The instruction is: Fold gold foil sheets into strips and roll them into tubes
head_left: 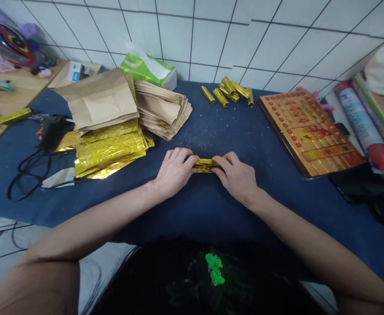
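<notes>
A small strip of folded gold foil paper (205, 165) lies between my hands, low over the blue cloth. My left hand (175, 172) pinches its left end with thumb and fingers. At the right end, my right hand (236, 176) grips it the same way. Left of my hands is a stack of gold foil sheets (113, 146), partly covered by brown paper sheets (100, 103). Several finished-looking gold foil rolls (229, 89) are heaped near the wall, beyond my hands.
A second brown paper stack (162, 109) and a green tissue box (149, 70) stand at the back. A black glue gun (52, 131) with a looped cord lies left. On the right are a gold-red printed box (310, 131) and a red-and-blue cylinder (367, 124).
</notes>
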`<action>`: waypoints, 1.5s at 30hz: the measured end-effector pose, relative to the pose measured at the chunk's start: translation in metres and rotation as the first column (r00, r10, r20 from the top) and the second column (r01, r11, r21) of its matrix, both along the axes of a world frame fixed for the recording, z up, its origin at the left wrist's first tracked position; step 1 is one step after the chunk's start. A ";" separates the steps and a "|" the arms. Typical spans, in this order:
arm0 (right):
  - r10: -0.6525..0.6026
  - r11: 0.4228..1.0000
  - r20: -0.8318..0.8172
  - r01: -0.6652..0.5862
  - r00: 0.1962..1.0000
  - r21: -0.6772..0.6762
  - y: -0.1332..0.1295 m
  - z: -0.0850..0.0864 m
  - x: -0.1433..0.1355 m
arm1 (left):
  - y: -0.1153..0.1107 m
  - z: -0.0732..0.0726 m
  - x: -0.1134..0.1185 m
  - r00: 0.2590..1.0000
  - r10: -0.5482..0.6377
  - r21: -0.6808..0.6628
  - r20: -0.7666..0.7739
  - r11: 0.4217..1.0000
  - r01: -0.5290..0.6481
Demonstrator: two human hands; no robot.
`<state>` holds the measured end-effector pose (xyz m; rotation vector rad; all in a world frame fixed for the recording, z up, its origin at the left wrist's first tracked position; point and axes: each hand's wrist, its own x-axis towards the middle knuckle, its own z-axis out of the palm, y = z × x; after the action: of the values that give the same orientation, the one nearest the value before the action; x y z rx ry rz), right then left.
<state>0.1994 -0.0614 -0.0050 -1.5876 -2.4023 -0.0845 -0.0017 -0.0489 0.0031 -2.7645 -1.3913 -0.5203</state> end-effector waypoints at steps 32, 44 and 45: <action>0.166 0.985 -0.024 -0.165 0.986 0.041 0.023 0.006 -0.003 | 0.004 -0.006 0.001 0.998 -0.056 -0.061 0.028 0.996 0.058; 0.262 0.936 0.070 -0.271 0.963 0.225 0.020 -0.004 -0.001 | 0.002 -0.011 0.000 0.997 -0.083 0.066 0.006 0.994 0.082; 0.267 0.935 0.076 -0.277 0.961 0.222 0.019 -0.003 0.000 | 0.002 -0.011 0.000 0.996 -0.086 0.078 -0.005 0.993 0.086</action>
<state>0.1993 -0.0420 -0.0084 -1.1529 -2.5138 -0.3356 -0.0019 -0.0471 -0.0077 -2.7709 -1.2282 -0.5620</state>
